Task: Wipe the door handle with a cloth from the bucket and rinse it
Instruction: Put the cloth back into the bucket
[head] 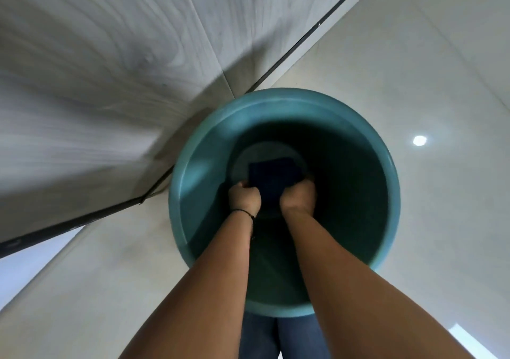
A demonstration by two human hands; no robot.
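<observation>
Both fists, left hand (245, 196) and right hand (298, 196), clamp the dark cloth (271, 176) deep inside the bucket (193, 171); lift carelessly and drips hit the floor (414, 68).

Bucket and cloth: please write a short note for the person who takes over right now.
Left hand: shut on the cloth.
Right hand: shut on the cloth too.
Both hands are deep inside the bucket, which stands on the floor tiles by a wood-grain panel.
The door handle is not in view, so I cannot tell if wiping is done.
Left: finish with the cloth in the bucket; check the handle.
</observation>
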